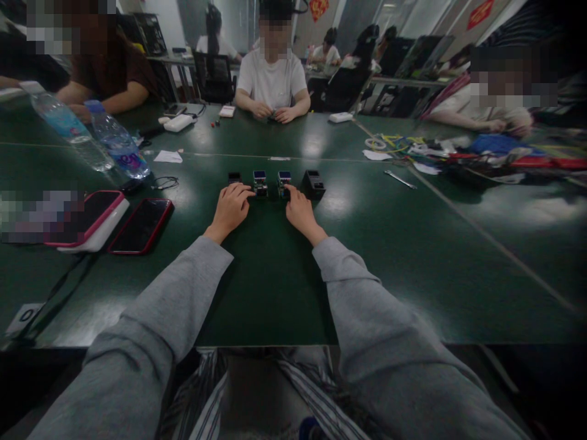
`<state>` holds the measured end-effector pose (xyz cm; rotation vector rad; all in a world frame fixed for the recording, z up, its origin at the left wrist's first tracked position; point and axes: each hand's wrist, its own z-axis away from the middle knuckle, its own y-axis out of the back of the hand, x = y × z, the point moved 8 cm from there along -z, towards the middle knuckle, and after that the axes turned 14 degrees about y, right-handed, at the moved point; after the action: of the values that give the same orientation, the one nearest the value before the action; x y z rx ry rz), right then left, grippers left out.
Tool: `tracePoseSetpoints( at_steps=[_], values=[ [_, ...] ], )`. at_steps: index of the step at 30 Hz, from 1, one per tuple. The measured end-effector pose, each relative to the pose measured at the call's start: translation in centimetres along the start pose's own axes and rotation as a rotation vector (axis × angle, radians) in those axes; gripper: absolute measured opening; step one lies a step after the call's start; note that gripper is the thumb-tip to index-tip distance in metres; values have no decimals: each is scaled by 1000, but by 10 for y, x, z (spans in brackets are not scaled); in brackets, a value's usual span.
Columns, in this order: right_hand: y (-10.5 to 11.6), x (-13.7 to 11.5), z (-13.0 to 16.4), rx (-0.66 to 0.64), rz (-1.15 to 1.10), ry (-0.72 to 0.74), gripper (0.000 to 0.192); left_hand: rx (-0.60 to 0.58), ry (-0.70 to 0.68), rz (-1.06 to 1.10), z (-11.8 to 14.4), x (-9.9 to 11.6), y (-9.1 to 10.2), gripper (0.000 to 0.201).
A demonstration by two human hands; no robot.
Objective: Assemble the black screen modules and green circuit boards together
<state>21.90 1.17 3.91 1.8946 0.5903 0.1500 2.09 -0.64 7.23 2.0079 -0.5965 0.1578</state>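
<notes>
Four similar small items stand in a row on the green table, two of them bare circuit boards with small screens. My left hand lies low with its fingers stretched out, the index fingertip at the edge of the left circuit board. Behind those fingers sits a small black case, partly covered. My right hand has its index finger on or right beside the other circuit board; it does not appear to grip it. To its right stands a black box-shaped case with openings in its face.
Left on the table lie a red-edged phone, a pink-edged device and two water bottles. A wrench and a heap of cables are at right. A person sits opposite, hands on the table.
</notes>
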Motion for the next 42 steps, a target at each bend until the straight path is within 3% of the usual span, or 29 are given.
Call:
tracePoseSetpoints(
  at_steps=[42],
  values=[
    [-7,3,-2,-37,36,9,72,15,-30,-34,1,-1,-5,35]
  ],
)
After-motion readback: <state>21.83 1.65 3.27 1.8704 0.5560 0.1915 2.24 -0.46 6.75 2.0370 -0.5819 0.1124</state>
